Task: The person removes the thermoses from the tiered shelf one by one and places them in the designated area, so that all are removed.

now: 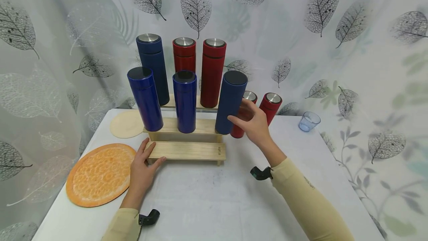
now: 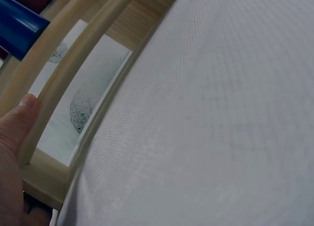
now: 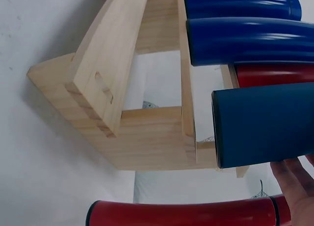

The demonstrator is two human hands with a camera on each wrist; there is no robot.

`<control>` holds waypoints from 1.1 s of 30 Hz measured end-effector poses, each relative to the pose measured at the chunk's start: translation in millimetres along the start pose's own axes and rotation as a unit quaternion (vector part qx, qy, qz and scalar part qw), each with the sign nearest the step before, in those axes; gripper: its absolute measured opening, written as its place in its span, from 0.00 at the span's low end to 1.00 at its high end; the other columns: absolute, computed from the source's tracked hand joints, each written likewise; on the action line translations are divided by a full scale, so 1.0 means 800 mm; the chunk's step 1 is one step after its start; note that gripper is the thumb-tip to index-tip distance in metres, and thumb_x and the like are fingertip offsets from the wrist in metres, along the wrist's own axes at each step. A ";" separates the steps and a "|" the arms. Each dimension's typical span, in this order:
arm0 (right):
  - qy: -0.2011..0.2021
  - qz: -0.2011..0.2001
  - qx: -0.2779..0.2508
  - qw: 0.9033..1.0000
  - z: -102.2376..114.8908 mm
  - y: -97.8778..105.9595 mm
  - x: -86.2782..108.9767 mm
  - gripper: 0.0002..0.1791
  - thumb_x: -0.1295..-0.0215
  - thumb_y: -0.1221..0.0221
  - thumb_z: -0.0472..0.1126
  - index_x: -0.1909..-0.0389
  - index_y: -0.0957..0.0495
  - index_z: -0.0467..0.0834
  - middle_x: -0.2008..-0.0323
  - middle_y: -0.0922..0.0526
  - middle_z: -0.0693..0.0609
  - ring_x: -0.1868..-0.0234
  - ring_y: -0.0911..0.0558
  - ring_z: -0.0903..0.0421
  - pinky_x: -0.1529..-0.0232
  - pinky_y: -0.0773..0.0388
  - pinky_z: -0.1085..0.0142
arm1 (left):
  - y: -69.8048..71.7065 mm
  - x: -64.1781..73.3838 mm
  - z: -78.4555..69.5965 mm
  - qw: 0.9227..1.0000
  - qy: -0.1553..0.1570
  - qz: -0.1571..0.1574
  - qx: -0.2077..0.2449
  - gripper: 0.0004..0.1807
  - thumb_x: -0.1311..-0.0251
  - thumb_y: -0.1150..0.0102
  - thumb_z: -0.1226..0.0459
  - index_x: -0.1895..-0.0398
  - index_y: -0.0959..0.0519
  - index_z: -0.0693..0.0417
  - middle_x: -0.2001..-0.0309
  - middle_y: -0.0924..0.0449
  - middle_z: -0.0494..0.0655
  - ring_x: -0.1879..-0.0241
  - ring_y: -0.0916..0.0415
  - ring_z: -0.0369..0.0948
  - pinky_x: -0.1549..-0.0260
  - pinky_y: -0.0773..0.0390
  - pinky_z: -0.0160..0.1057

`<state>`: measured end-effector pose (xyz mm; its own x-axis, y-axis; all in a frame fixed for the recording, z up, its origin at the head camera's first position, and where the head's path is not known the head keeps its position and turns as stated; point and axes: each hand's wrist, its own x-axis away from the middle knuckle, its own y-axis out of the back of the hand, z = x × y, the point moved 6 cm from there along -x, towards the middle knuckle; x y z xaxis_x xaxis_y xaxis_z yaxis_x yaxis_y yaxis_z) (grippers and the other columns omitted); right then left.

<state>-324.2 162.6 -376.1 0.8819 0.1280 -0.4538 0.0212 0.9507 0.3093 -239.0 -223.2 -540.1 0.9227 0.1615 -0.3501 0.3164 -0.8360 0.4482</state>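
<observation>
My right hand [image 1: 256, 126] holds a matte blue thermos flask [image 1: 230, 103] near its lower part, thumb on the near side. This flask is upright at the right end of the middle step of a stepped wooden rack [image 1: 187, 151]; the right wrist view shows its base [image 3: 216, 130] over that step's end. My left hand [image 1: 142, 170] grips the rack's left end at the lowest step, its thumb [image 2: 28, 106] on the slat. Two glossy blue flasks, one at the left [image 1: 146, 101] and one in the centre [image 1: 185, 103], stand on the middle step.
On the top step behind stand a tall dark blue flask [image 1: 153, 70] and two red flasks [image 1: 213, 73]. Two more red flasks, one nearer the right edge [image 1: 271, 105], are beside the rack. An orange round mat [image 1: 100, 174], a beige disc [image 1: 127, 124] and a small glass [image 1: 309, 122] lie around.
</observation>
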 end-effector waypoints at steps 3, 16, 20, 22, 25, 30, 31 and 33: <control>-0.004 -0.004 0.006 1.000 0.000 0.005 0.001 0.34 0.33 0.23 0.39 0.27 0.21 0.44 0.38 0.13 0.46 0.39 0.14 0.46 0.37 0.19 0.48 | 0.000 0.000 0.000 1.000 0.000 0.001 0.001 0.40 0.37 0.20 0.62 0.24 0.25 0.63 0.17 0.39 0.58 0.19 0.43 0.61 0.41 0.44 0.13; 0.007 -0.007 0.015 1.000 -0.004 0.022 0.003 0.34 0.34 0.22 0.39 0.28 0.20 0.46 0.39 0.13 0.51 0.41 0.14 0.50 0.39 0.17 0.51 | -0.003 -0.001 0.005 1.000 -0.006 -0.006 0.000 0.40 0.38 0.19 0.63 0.24 0.24 0.62 0.17 0.39 0.57 0.20 0.42 0.62 0.41 0.43 0.13; 0.002 -0.009 0.018 1.000 -0.007 0.028 0.006 0.34 0.34 0.22 0.40 0.28 0.21 0.45 0.39 0.13 0.50 0.42 0.14 0.50 0.39 0.17 0.51 | -0.003 -0.002 0.005 1.000 -0.008 -0.006 0.001 0.40 0.38 0.19 0.63 0.24 0.24 0.62 0.17 0.39 0.57 0.20 0.42 0.62 0.41 0.43 0.13; -0.002 -0.009 0.021 1.000 -0.008 0.031 0.008 0.34 0.34 0.22 0.39 0.28 0.21 0.45 0.40 0.13 0.49 0.43 0.14 0.49 0.39 0.17 0.51 | -0.003 -0.002 0.005 1.000 -0.009 -0.005 0.001 0.39 0.38 0.19 0.63 0.24 0.24 0.62 0.17 0.39 0.58 0.20 0.42 0.62 0.41 0.43 0.14; -0.008 -0.010 0.027 1.000 -0.010 0.037 0.011 0.33 0.34 0.23 0.39 0.29 0.21 0.44 0.41 0.13 0.48 0.43 0.14 0.49 0.39 0.18 0.51 | -0.003 -0.001 0.005 1.000 -0.007 -0.006 -0.002 0.39 0.38 0.19 0.63 0.24 0.24 0.62 0.18 0.38 0.58 0.20 0.42 0.61 0.41 0.43 0.14; -0.012 -0.012 0.032 0.999 -0.010 0.045 0.013 0.33 0.33 0.23 0.41 0.28 0.21 0.44 0.39 0.13 0.48 0.40 0.14 0.48 0.38 0.18 0.52 | -0.002 -0.001 0.004 1.000 -0.005 -0.006 0.002 0.39 0.38 0.19 0.63 0.24 0.24 0.63 0.17 0.39 0.58 0.20 0.42 0.61 0.41 0.42 0.14; -0.012 -0.013 0.034 0.999 -0.010 0.047 0.013 0.34 0.33 0.23 0.41 0.28 0.21 0.45 0.39 0.14 0.48 0.40 0.14 0.48 0.38 0.18 0.52 | -0.002 -0.001 0.004 1.000 -0.006 -0.006 0.003 0.39 0.38 0.19 0.63 0.24 0.24 0.63 0.17 0.39 0.58 0.20 0.42 0.61 0.41 0.42 0.14; -0.015 -0.014 0.036 0.999 -0.010 0.051 0.014 0.34 0.32 0.23 0.41 0.27 0.22 0.45 0.39 0.14 0.48 0.39 0.14 0.47 0.37 0.19 0.52 | -0.002 -0.001 0.004 1.000 -0.006 -0.005 0.004 0.40 0.38 0.19 0.64 0.24 0.24 0.63 0.18 0.39 0.59 0.20 0.42 0.61 0.41 0.43 0.14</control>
<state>-317.3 205.5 -375.4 0.8941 0.0913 -0.4384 0.0799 0.9307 0.3569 -241.2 -223.8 -543.2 0.9164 0.1639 -0.3650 0.3242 -0.8388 0.4373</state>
